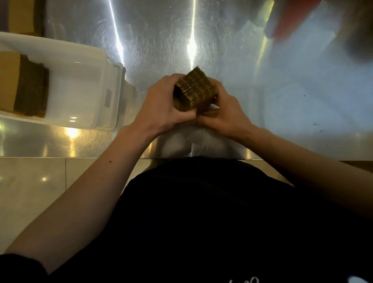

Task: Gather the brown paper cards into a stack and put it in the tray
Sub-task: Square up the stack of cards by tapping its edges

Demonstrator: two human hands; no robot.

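Observation:
A thick stack of brown paper cards (193, 91) stands on edge on the steel table, in front of me near its front edge. My left hand (166, 104) grips the stack's left side and my right hand (223, 111) grips its right side and near corner. The card edges face up and look roughly squared. A white plastic tray (83, 82) lies to the left on the table. It holds another pile of brown cards (18, 85) leaning in its left half; its right half shows bare white floor.
The steel table (290, 100) is shiny, and its front edge runs just below my hands. An orange and red blurred object (300, 7) sits at the far right. A brown cardboard piece (23, 15) lies beyond the tray. Tiled floor (27, 189) shows below left.

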